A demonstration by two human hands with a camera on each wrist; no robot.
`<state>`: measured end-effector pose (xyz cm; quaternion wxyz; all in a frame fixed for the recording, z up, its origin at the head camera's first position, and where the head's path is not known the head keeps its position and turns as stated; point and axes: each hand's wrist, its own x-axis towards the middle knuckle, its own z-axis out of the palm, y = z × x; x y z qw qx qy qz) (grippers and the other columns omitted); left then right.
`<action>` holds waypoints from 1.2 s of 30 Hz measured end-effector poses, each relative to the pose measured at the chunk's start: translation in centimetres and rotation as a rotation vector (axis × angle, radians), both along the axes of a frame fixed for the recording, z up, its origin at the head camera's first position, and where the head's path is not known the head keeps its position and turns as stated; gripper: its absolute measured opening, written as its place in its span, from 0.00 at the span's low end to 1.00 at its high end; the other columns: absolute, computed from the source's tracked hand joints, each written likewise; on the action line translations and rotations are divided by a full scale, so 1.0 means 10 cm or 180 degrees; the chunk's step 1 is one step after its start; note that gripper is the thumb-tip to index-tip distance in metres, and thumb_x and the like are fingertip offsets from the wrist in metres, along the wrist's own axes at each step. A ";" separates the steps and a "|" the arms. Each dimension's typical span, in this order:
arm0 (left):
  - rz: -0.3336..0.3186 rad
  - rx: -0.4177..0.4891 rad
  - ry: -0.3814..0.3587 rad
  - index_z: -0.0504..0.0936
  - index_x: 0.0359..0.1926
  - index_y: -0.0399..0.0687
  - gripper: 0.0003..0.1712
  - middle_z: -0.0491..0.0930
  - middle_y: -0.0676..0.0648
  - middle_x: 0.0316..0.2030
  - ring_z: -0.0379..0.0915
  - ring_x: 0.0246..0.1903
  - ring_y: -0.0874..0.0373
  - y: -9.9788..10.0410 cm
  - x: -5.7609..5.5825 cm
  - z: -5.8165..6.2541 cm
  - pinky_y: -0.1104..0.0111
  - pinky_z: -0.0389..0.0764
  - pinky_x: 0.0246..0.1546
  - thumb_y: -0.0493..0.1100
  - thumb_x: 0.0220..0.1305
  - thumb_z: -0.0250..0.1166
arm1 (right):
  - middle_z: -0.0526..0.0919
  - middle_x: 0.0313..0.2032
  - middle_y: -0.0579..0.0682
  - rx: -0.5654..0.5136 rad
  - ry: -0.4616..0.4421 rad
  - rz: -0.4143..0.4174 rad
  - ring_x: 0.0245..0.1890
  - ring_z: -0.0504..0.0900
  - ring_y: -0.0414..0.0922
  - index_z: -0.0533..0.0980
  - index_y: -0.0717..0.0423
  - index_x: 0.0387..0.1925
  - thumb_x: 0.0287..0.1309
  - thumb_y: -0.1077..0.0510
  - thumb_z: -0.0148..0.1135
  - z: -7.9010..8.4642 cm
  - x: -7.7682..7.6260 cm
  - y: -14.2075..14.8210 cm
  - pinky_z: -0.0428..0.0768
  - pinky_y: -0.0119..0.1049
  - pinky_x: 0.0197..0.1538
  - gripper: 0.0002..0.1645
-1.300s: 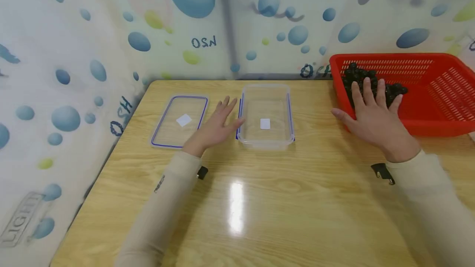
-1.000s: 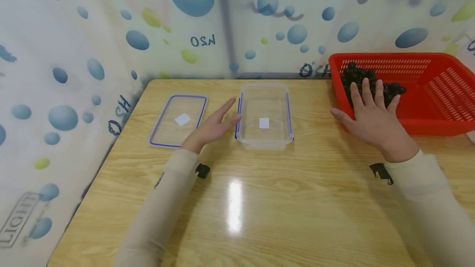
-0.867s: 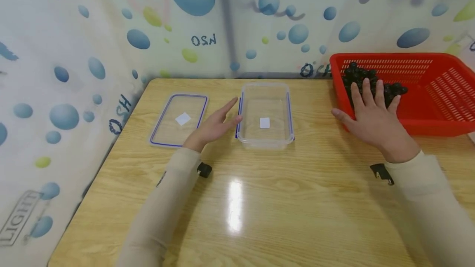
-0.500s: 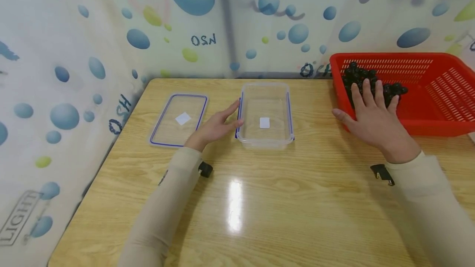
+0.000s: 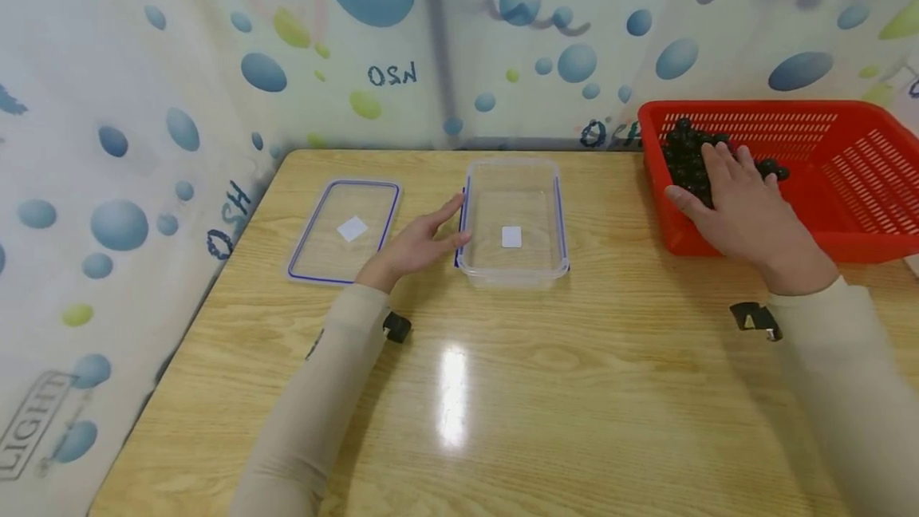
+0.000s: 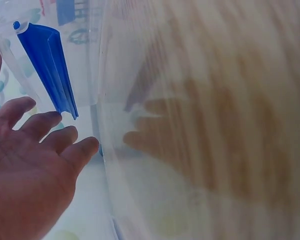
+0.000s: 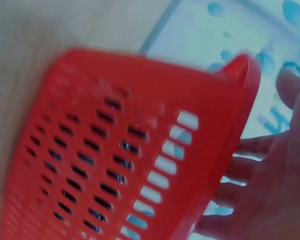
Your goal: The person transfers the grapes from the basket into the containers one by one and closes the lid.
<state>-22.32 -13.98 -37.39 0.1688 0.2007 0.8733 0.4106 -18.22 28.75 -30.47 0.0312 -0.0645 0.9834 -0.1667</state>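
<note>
My left hand [image 5: 415, 246] is at the left side of a clear plastic food container [image 5: 513, 272], thumb and fingertips right at its wall. In the left wrist view, the hand's loosely spread fingers are close to the container's hanging blue latch [image 6: 47, 62]. My right hand [image 5: 757, 218] reaches over the near left rim of a red plastic basket [image 5: 840, 202], fingers stretched above a bunch of dark grapes [image 5: 687, 164] and partly hiding it. From the right wrist, the grapes show only as dark patches through the slots in the basket's side.
A clear lid [image 5: 373, 206] with a blue seal and a white label lies left of the container. The wooden table [image 5: 574, 389] backs onto a patterned curtain [image 5: 488, 46], with another curtain side on the left.
My right hand has shifted right and slightly forward over the grapes, its fingers drawing closer together. My left hand's spread fingers have come together and moved in to the container's side.
</note>
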 end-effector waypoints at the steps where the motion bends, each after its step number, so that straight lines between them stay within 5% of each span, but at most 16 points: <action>1: -0.0018 0.0007 0.0010 0.45 0.78 0.61 0.41 0.41 0.53 0.77 0.39 0.74 0.52 0.00 0.00 0.00 0.54 0.49 0.71 0.53 0.74 0.56 | 0.33 0.72 0.73 -0.0006 -0.0027 -0.0036 0.71 0.27 0.68 0.33 0.68 0.74 0.71 0.31 0.38 0.03 -0.04 0.04 0.33 0.73 0.62 0.55; 6: -0.0041 0.0053 -0.0011 0.44 0.78 0.62 0.42 0.41 0.53 0.77 0.40 0.74 0.51 -0.02 -0.01 -0.02 0.54 0.50 0.71 0.56 0.73 0.56 | 0.51 0.66 0.79 0.0107 -0.0183 -0.0240 0.64 0.50 0.73 0.42 0.71 0.73 0.69 0.36 0.49 0.13 -0.29 0.26 0.55 0.75 0.59 0.53; 10: -0.0024 0.0041 -0.0063 0.44 0.78 0.63 0.42 0.41 0.54 0.76 0.41 0.73 0.50 -0.02 0.00 -0.02 0.54 0.51 0.70 0.58 0.73 0.56 | 0.56 0.61 0.80 0.0155 -0.0355 -0.0246 0.60 0.55 0.74 0.47 0.74 0.71 0.67 0.41 0.56 0.09 -0.43 0.42 0.59 0.74 0.58 0.51; 21: 0.0039 0.0129 -0.0106 0.45 0.78 0.65 0.43 0.43 0.55 0.76 0.41 0.73 0.52 -0.01 0.00 -0.04 0.59 0.52 0.70 0.61 0.71 0.56 | 0.38 0.64 0.83 0.0124 -0.1022 -0.0385 0.59 0.40 0.85 0.48 0.68 0.72 0.58 0.37 0.64 -0.14 -0.48 0.54 0.52 0.80 0.55 0.58; 26: 0.0049 0.0111 -0.0080 0.45 0.78 0.65 0.43 0.43 0.55 0.76 0.42 0.73 0.52 -0.01 0.00 -0.04 0.59 0.52 0.70 0.60 0.71 0.56 | 0.27 0.65 0.81 0.0107 -0.1213 -0.0502 0.51 0.51 0.83 0.44 0.66 0.73 0.56 0.37 0.65 -0.19 -0.48 0.55 0.66 0.78 0.46 0.61; 29: 0.0053 0.0088 -0.0059 0.45 0.78 0.65 0.42 0.43 0.54 0.76 0.42 0.73 0.51 -0.01 0.00 -0.04 0.58 0.52 0.70 0.60 0.72 0.56 | 0.29 0.63 0.81 0.0212 -0.1176 -0.0528 0.44 0.59 0.80 0.46 0.66 0.73 0.57 0.40 0.66 -0.22 -0.49 0.54 0.72 0.75 0.39 0.59; 36: 0.0041 -0.0008 -0.0024 0.45 0.78 0.65 0.42 0.43 0.55 0.76 0.42 0.73 0.51 -0.02 0.02 -0.02 0.56 0.52 0.70 0.60 0.72 0.56 | 0.39 0.54 0.79 0.0307 -0.1066 -0.0540 0.37 0.62 0.78 0.56 0.63 0.67 0.52 0.46 0.70 -0.25 -0.51 0.51 0.76 0.69 0.32 0.50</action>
